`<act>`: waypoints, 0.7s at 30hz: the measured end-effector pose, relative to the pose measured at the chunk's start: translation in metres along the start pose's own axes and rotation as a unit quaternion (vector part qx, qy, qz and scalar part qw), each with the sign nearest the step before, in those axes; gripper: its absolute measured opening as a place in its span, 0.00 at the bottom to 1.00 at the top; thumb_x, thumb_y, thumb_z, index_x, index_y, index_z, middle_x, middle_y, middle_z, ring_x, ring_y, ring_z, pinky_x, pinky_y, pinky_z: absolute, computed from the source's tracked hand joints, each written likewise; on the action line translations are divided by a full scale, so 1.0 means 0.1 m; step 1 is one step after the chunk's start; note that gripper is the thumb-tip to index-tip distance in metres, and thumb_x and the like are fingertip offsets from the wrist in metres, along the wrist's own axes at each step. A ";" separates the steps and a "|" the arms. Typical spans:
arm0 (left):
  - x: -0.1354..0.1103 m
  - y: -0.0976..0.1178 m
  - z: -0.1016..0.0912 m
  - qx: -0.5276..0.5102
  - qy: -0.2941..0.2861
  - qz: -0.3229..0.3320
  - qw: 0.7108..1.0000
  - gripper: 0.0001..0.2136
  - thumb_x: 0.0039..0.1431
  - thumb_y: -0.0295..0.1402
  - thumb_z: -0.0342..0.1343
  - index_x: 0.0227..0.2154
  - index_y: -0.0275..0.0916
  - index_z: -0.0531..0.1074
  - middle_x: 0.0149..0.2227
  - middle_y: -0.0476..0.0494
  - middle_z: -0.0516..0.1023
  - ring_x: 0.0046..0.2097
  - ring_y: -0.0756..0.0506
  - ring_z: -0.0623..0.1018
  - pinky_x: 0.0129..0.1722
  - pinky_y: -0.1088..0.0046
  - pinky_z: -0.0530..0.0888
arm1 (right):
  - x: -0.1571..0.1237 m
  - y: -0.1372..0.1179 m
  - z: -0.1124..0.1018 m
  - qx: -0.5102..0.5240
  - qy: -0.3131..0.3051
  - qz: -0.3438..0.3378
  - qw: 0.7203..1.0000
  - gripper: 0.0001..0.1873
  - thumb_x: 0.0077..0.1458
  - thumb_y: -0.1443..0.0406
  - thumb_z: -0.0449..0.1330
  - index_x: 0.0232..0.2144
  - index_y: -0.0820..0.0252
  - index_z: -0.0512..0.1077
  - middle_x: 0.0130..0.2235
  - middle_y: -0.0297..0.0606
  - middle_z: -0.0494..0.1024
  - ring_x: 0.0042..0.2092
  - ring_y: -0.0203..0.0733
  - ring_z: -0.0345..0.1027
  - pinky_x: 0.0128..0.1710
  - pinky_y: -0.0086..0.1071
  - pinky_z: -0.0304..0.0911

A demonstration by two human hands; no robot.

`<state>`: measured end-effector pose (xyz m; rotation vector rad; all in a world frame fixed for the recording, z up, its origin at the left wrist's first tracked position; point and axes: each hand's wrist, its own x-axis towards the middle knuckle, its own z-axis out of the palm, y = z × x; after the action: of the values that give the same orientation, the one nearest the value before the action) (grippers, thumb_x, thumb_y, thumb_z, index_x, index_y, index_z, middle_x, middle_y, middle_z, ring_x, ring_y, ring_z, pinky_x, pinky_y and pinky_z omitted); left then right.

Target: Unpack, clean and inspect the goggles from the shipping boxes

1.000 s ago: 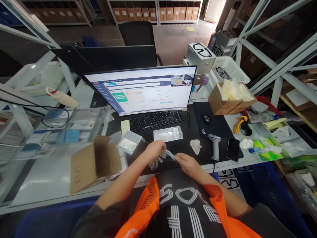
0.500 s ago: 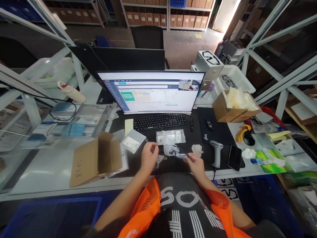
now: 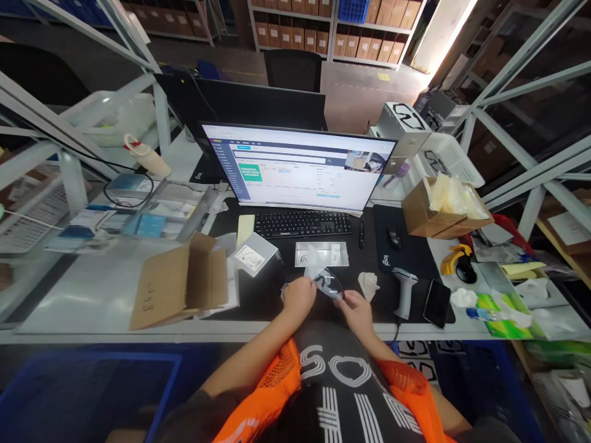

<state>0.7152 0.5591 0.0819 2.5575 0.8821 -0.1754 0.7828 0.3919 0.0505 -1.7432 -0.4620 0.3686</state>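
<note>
A small clear plastic bag (image 3: 329, 283) with something dark inside hangs between my two hands, over the desk's front part. My right hand (image 3: 356, 312) pinches its lower right corner. My left hand (image 3: 300, 298) is closed at the bag's left edge; its fingertips are partly hidden. Just beyond the bag lies an open white box tray (image 3: 339, 253) with labels or small papers in it. To the left of my hands rests a white box lid (image 3: 255, 254) with a printed label. Crumpled white paper (image 3: 368, 285) lies right of the bag.
An open cardboard box (image 3: 161, 286) stands on the left. Behind the tray are a keyboard (image 3: 305, 224) and a monitor (image 3: 295, 175). To the right lie a barcode scanner (image 3: 404, 292), a phone (image 3: 436, 303), a mouse (image 3: 394, 237) and a tape dispenser (image 3: 457, 261).
My left hand has moved right, from beside the white lid to the bag's left edge. My right hand has shifted slightly left and down with the bag. The view has turned slightly.
</note>
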 end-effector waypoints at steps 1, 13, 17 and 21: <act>-0.03 0.02 0.03 -0.001 -0.002 0.030 1.000 0.15 0.67 0.33 0.45 0.33 0.36 0.77 0.34 0.35 0.81 0.37 0.41 0.81 0.37 0.69 0.71 | 0.00 -0.02 -0.01 -0.017 0.009 -0.008 1.000 0.14 0.53 0.55 0.65 0.28 0.59 0.81 0.32 0.42 0.78 0.33 0.44 0.75 0.33 0.36 0.73; -0.43 -0.12 -0.06 -0.005 0.052 0.237 0.970 0.18 0.70 0.30 0.37 0.29 0.38 0.70 0.27 0.38 0.76 0.29 0.44 0.76 0.28 0.70 0.67 | 0.06 -0.32 -0.09 -0.207 0.073 -0.153 0.964 0.09 0.57 0.67 0.60 0.37 0.54 0.81 0.49 0.45 0.80 0.53 0.53 0.72 0.63 0.56 0.56; -0.48 -0.08 -0.09 -0.024 0.053 0.303 0.951 0.18 0.69 0.31 0.39 0.26 0.39 0.71 0.25 0.38 0.75 0.28 0.43 0.75 0.28 0.69 0.66 | 0.09 -0.53 -0.01 -0.307 0.051 -0.268 0.912 0.12 0.56 0.72 0.60 0.36 0.51 0.79 0.59 0.41 0.73 0.64 0.55 0.60 0.67 0.66 0.39; -0.49 -0.02 -0.10 -0.064 0.025 0.380 0.922 0.17 0.68 0.34 0.43 0.27 0.40 0.72 0.26 0.41 0.77 0.30 0.44 0.76 0.31 0.69 0.70 | 0.22 -0.56 0.07 -0.184 -0.015 -0.205 0.961 0.11 0.56 0.70 0.59 0.26 0.54 0.79 0.55 0.42 0.77 0.60 0.55 0.65 0.65 0.62 0.48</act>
<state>0.6752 0.5375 0.1030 2.5805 -0.1293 0.1784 0.7926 0.4195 0.1041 -1.9398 -0.9418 0.0103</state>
